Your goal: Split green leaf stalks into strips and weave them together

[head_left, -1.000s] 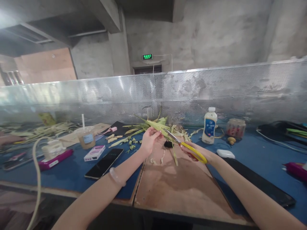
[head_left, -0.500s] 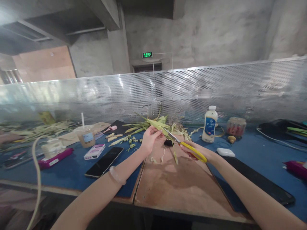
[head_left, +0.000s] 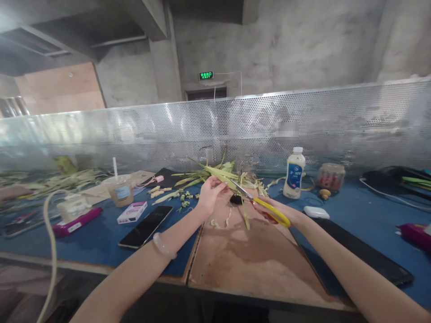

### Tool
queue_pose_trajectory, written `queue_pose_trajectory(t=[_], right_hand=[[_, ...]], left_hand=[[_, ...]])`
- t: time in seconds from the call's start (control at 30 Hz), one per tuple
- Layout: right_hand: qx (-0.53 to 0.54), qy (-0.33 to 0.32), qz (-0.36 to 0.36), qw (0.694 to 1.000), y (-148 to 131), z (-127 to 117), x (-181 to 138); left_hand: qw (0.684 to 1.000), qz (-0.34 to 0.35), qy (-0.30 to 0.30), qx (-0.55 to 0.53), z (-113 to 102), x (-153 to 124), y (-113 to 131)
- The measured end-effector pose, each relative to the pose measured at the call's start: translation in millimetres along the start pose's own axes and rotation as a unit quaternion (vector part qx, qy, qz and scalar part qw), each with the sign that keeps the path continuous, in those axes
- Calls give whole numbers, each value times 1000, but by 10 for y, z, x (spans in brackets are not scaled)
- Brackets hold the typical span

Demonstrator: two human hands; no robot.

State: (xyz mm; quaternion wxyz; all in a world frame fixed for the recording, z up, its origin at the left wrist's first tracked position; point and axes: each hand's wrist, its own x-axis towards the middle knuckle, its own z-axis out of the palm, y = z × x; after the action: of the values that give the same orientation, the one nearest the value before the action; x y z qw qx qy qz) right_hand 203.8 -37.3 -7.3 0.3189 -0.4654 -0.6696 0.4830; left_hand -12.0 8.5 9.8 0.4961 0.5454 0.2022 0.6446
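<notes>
Two hands, yellow-handled scissors, green leaf

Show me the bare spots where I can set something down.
Bare: the front of the wooden board, nearer than the yellow-handled scissors; blue tabletop between the white case and far-right purple packet. Crowded: behind the left hand, where leaf strips pile up.

"How's the left arm?"
"It comes in from seven o'clock, elbow fairly straight, left hand pinching with fingertips together."
"And the right arm?"
"In from between four and five, aimed at ten; the right hand curls in a grip, near the left."
</notes>
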Motion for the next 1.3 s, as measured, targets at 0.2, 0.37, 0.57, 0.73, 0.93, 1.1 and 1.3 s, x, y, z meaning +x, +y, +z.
queue_pose_trajectory(t=[0.2, 0.37, 0.57, 0.73, 0.93, 1.1, 1.3], right_hand=[[-2, -13, 3, 1000, 0, -1, 0], [-1, -18, 1, 1000, -14, 5, -2], [4, -24, -1, 1000, -3, -4, -3], [23, -30, -7, 999, 85, -50, 52], [50, -27, -4, 998, 124, -57, 83], [34, -27, -13, 999, 63, -26, 41], [-3, -14, -18, 1000, 73, -41, 64]], left_hand=[[1000, 2, 0, 12, -2, -1, -11], [1000, 7, 7, 13, -4, 3, -16], [1000, 8, 7, 30, -2, 5, -22], [1000, 5, -4, 30, -17, 11, -32], [999, 7, -8, 45, -41, 27, -51], [998, 6, -3, 55, -29, 25, -32], [998, 16, -4, 61, -36, 26, -46]])
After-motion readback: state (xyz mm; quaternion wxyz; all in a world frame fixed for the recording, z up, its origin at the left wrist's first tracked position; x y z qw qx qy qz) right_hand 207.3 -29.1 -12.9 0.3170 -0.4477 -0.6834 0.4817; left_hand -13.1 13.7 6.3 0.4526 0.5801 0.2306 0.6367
